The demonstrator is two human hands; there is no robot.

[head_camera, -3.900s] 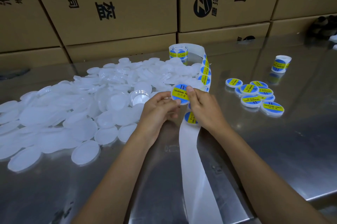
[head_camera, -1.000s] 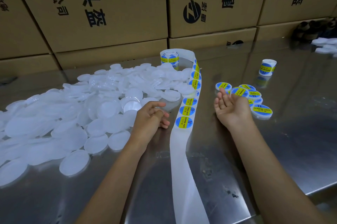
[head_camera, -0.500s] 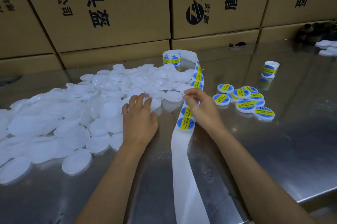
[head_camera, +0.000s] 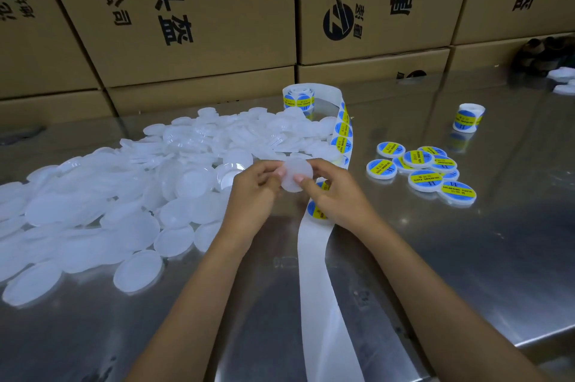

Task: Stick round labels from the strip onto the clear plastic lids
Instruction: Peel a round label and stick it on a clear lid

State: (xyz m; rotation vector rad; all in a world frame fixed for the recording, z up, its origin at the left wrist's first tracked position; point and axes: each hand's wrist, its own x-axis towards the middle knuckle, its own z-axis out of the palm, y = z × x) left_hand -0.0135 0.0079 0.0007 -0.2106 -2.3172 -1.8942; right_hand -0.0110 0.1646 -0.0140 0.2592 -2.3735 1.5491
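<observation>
Both hands hold one clear plastic lid (head_camera: 295, 170) just above the table, over the label strip. My left hand (head_camera: 254, 192) grips its left edge and my right hand (head_camera: 334, 192) pinches its right and lower edge. The white backing strip (head_camera: 314, 257) runs from a roll (head_camera: 298, 97) at the back toward me, with round blue-and-yellow labels (head_camera: 342, 129) on its far stretch and one label (head_camera: 315, 210) showing below my right hand. A big heap of bare lids (head_camera: 130, 195) lies to the left. Several labelled lids (head_camera: 424, 168) lie to the right.
The work surface is a shiny steel table (head_camera: 466, 257) whose front edge shows at lower right. Cardboard boxes (head_camera: 202, 8) form a wall along the back. A second small label roll (head_camera: 468, 118) stands at back right. White items (head_camera: 564, 81) lie at the far right edge.
My left hand has lifted a bare lid out of the heap and brought it to the middle. My right hand has left the strip and taken hold of that lid too.
</observation>
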